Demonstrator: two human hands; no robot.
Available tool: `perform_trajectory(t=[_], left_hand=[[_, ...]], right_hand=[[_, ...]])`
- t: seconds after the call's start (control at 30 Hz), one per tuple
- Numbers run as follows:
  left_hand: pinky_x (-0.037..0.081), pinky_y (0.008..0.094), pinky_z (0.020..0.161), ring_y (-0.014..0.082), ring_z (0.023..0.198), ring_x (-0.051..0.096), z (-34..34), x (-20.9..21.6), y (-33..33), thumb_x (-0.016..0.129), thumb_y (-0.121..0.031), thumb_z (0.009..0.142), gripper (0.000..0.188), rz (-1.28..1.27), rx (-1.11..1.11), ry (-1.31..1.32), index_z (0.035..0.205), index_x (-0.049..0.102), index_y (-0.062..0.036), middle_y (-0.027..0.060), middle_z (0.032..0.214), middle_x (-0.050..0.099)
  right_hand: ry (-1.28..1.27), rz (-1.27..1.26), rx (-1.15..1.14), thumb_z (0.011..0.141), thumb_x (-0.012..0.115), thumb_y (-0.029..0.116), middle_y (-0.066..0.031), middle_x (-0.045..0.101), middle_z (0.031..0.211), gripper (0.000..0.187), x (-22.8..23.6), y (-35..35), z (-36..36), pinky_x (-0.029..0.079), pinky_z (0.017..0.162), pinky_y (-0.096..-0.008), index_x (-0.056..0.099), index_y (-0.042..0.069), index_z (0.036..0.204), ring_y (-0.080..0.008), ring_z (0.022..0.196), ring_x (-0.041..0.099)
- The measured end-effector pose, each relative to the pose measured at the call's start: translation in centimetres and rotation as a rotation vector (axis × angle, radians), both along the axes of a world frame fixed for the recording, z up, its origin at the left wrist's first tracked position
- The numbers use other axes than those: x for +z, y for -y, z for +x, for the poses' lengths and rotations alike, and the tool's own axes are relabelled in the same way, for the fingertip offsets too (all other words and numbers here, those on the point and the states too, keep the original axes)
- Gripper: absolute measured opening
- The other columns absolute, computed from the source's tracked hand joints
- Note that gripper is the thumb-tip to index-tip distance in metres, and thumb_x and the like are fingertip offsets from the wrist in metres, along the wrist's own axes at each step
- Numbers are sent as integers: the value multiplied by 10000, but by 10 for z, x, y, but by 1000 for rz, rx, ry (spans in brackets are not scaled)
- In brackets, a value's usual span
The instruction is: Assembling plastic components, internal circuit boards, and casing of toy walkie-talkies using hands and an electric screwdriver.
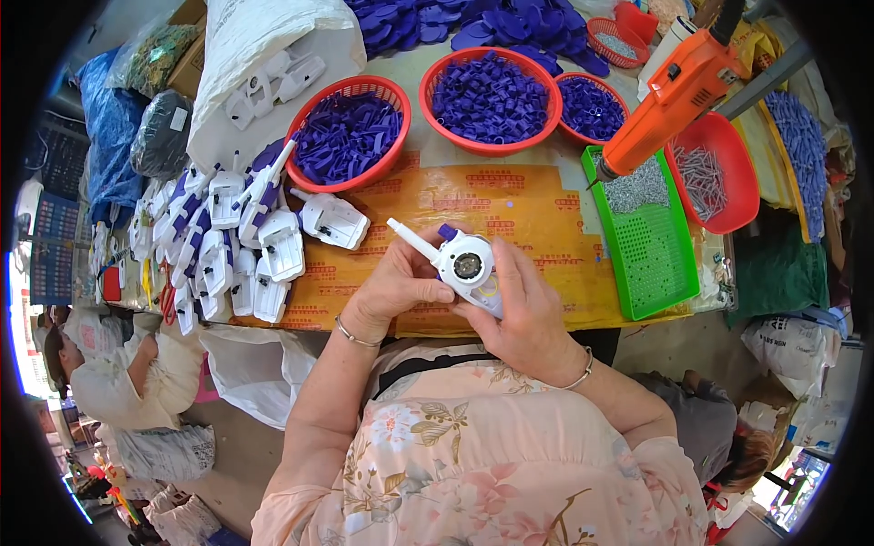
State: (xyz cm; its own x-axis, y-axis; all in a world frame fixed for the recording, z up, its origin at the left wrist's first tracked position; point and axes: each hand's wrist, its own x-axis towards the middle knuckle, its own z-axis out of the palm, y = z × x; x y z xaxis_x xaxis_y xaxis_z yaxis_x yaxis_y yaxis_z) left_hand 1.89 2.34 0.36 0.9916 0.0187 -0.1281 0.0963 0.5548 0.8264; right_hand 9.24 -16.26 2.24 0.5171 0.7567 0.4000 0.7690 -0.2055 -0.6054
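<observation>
Between my two hands, over the near part of the table, is a white plastic toy housing [468, 265] with a thin barrel pointing to the far left. A dark round piece sits in its face, and a purple piece shows at its top. My left hand [401, 286] grips it from the left, thumb across its lower side. My right hand [521, 314] is closed round its right and lower side, hiding part of it. Left of my hands lies a pile of similar white and purple housings [228, 238], with one housing [333, 218] lying nearest to me on the table covering.
Red baskets [428, 121] hold small purple parts along the far side. At right are a green tray [648, 264] of screws, a red tray [748, 205] of metal pins and a hanging orange power screwdriver [669, 100]. A white sack [218, 118] stands far left. Other people sit nearby.
</observation>
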Motion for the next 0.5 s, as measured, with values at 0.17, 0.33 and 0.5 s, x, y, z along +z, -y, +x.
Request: perform_trajectory(t=[0.17,0.33,0.5], left_hand=[[506,289,863,128,1002,599,0,-1,1,817,-36,657,675,-14,15,19,1263,518,-36,35,1108,634],[494,292,881,126,1002,596,0,3,0,821,-38,653,680,-16,-3,-2,1263,520,-38,31,1100,634],[494,289,878,126,999,597,1,-3,-1,822,-40,655,680,-10,-12,15,1264,521,-40,31,1100,631]], right_hand=[[77,6,-13,711,752,186,-267,485,1201,766,-2,0,0,494,810,-400,352,-100,1299,-381,991,572],[41,-10,-6,722,746,198,-272,485,1202,760,-1,0,1,493,811,-404,348,-102,1296,-389,1008,567],[-54,-20,14,730,743,203,-277,485,1200,758,0,0,2,495,806,-407,340,-100,1295,-401,1018,563]])
